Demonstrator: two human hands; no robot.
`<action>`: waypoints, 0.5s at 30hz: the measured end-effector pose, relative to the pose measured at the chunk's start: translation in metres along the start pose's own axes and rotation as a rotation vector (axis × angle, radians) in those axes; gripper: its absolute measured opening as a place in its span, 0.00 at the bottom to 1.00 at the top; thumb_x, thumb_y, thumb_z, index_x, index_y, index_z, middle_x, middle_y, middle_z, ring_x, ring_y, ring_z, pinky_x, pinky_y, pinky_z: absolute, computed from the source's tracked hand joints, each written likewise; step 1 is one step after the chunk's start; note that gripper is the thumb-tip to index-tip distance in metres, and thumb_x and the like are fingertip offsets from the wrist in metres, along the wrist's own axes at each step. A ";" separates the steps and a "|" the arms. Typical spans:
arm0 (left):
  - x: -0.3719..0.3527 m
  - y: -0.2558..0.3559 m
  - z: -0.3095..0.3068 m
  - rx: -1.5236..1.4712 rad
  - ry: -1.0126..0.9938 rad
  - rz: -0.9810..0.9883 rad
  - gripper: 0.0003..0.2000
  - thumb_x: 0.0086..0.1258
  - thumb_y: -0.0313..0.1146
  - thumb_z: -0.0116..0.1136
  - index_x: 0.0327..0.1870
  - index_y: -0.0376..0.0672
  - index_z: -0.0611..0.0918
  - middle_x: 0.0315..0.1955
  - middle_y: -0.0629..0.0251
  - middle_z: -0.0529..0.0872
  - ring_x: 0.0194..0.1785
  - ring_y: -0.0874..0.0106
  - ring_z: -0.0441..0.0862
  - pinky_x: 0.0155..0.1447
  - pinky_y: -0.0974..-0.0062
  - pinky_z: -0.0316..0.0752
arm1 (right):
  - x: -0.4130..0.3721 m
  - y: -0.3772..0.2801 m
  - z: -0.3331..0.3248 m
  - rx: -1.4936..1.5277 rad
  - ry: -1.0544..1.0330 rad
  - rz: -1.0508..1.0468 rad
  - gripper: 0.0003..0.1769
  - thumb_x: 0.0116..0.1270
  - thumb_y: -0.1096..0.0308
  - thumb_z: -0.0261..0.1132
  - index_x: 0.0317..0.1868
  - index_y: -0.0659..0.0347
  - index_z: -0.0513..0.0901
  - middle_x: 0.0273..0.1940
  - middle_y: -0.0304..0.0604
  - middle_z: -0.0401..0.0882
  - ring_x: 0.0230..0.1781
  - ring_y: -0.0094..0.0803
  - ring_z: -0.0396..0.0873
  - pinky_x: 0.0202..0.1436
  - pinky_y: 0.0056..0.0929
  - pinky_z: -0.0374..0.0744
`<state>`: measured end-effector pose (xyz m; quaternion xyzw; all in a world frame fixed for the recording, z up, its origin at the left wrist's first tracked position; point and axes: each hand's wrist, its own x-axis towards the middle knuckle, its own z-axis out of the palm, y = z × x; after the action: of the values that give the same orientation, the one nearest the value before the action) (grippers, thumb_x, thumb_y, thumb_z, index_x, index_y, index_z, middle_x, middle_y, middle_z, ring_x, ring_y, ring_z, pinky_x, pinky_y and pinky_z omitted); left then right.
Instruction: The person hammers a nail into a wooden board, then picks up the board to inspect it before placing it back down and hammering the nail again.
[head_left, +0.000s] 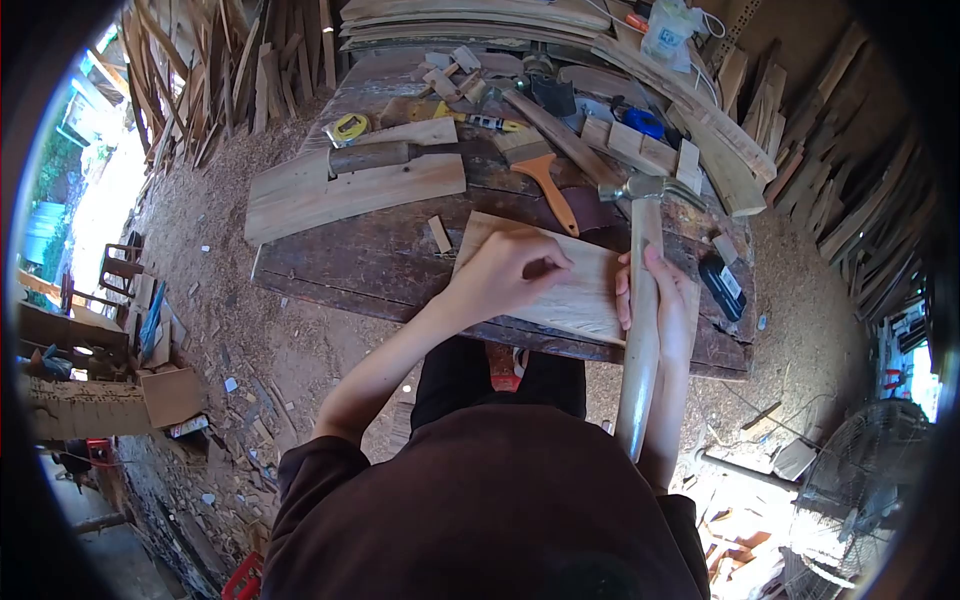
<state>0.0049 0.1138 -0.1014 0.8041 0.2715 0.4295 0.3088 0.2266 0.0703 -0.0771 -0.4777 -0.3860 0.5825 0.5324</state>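
Note:
A claw hammer (641,340) stands out over the bench's near right side, its metal head pointing away from me and its pale handle towards my body. My right hand (667,290) is closed around the upper handle, just below the head. Under both hands lies a flat wooden board (575,290) at the bench's front edge. Over the board's left part, my left hand (508,270) is curled, its fingertips pinched; whatever they hold, if anything, is too small to make out. Beyond the board rests a brush (548,190) with an orange handle.
A yellow tape measure (349,128), a hand plane-like wooden tool (370,157) on a longer board (300,205), and wood blocks (640,145) lie on the bench (330,270). A dark box-like item (722,285) sits at right. A fan (860,500) stands lower right.

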 end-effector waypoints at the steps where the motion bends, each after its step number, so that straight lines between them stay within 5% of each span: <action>1: 0.001 0.002 -0.002 -0.048 0.004 -0.091 0.04 0.64 0.24 0.66 0.36 0.34 0.85 0.35 0.61 0.88 0.39 0.73 0.86 0.41 0.75 0.79 | 0.000 0.000 -0.001 0.041 0.008 -0.012 0.23 0.78 0.54 0.55 0.44 0.70 0.77 0.23 0.44 0.76 0.11 0.25 0.69 0.12 0.22 0.66; 2: 0.001 0.002 -0.004 -0.041 0.011 -0.169 0.05 0.64 0.24 0.67 0.39 0.34 0.86 0.35 0.62 0.89 0.39 0.79 0.86 0.41 0.79 0.80 | 0.000 0.000 -0.003 0.081 0.018 -0.026 0.23 0.78 0.53 0.54 0.44 0.70 0.77 0.24 0.44 0.76 0.11 0.25 0.68 0.12 0.22 0.65; 7: 0.001 -0.007 0.002 -0.380 0.093 -0.325 0.05 0.63 0.25 0.69 0.38 0.35 0.87 0.32 0.63 0.89 0.38 0.78 0.86 0.45 0.79 0.81 | 0.001 0.002 -0.011 0.114 0.010 -0.037 0.23 0.78 0.53 0.54 0.43 0.69 0.77 0.23 0.44 0.76 0.11 0.25 0.70 0.12 0.22 0.66; 15: 0.002 0.003 -0.002 -0.031 -0.006 -0.227 0.05 0.62 0.26 0.70 0.37 0.37 0.88 0.32 0.64 0.89 0.35 0.77 0.87 0.37 0.81 0.80 | 0.000 0.002 -0.012 0.113 -0.035 -0.021 0.22 0.78 0.54 0.54 0.43 0.69 0.77 0.24 0.45 0.77 0.12 0.26 0.72 0.13 0.22 0.68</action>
<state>0.0044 0.1137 -0.0968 0.7646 0.3532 0.3933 0.3687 0.2374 0.0696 -0.0814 -0.4329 -0.3666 0.6060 0.5577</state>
